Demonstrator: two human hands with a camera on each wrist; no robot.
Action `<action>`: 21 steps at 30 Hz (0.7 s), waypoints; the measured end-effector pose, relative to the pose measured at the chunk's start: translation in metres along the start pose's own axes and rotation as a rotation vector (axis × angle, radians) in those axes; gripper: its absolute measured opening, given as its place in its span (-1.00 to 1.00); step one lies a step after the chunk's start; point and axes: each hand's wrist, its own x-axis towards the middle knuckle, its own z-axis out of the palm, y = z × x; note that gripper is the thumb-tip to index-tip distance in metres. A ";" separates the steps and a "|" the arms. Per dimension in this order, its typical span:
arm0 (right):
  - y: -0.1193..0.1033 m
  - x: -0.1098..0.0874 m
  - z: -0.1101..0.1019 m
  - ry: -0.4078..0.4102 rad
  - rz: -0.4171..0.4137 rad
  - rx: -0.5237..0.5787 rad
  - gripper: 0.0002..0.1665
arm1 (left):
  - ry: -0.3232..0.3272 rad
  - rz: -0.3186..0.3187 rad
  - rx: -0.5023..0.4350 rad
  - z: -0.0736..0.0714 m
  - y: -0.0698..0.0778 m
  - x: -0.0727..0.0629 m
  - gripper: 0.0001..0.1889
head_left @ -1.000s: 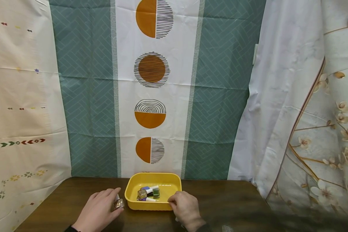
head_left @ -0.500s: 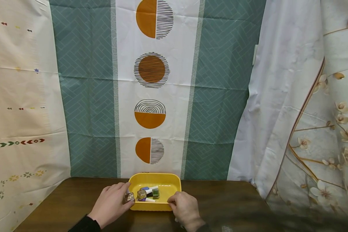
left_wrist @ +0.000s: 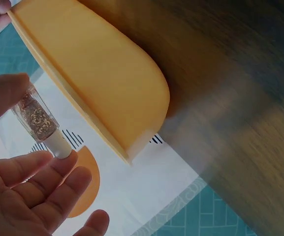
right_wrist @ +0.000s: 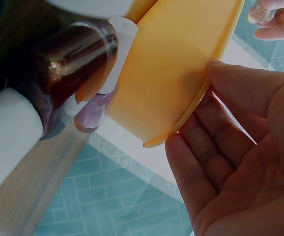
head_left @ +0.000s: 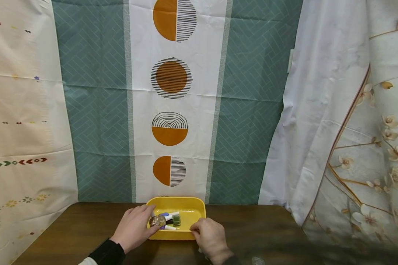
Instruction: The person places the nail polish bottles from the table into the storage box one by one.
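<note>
My left hand (head_left: pixel 132 227) grips a glitter nail polish bottle (left_wrist: pixel 37 119) between thumb and fingers, its white cap by the fingertips. It is held over the left end of a yellow plastic tray (head_left: pixel 194 212). Inside the tray lie several polish bottles with white caps, among them a green one (head_left: pixel 176 220); the held bottle overlaps some of them in the head view. At the tray's front right corner my right hand (head_left: pixel 211 235) pinches the rim, thumb on one side and fingers on the other.
In the right wrist view a dark red polish bottle (right_wrist: pixel 73 64) and a lilac one (right_wrist: pixel 96 110) are outside the tray, close to the right hand. A small clear object (head_left: pixel 258 260) lies at the brown table's (head_left: pixel 252 224) front edge. Patterned cloths (head_left: pixel 248 110) hang behind.
My left hand has moved right with the glitter bottle, from beside the tray to over its left end. The right hand keeps its pinch on the rim.
</note>
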 end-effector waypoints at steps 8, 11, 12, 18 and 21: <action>0.001 -0.001 0.003 0.003 -0.001 -0.001 -0.88 | -0.009 -0.001 -0.035 0.005 0.008 0.010 -0.25; 0.003 -0.001 0.005 0.008 -0.008 -0.001 -0.88 | 0.006 0.013 -0.039 0.007 0.011 0.012 -0.29; 0.003 -0.001 0.005 0.011 -0.010 -0.002 -0.88 | 0.013 0.016 -0.038 0.008 0.012 0.013 -0.31; 0.004 -0.001 0.007 0.010 -0.012 -0.002 -0.87 | 0.018 0.018 -0.035 0.013 0.015 0.020 -0.30; 0.003 -0.001 0.007 0.009 -0.012 -0.006 -0.87 | 0.009 0.013 -0.049 0.016 0.016 0.023 -0.28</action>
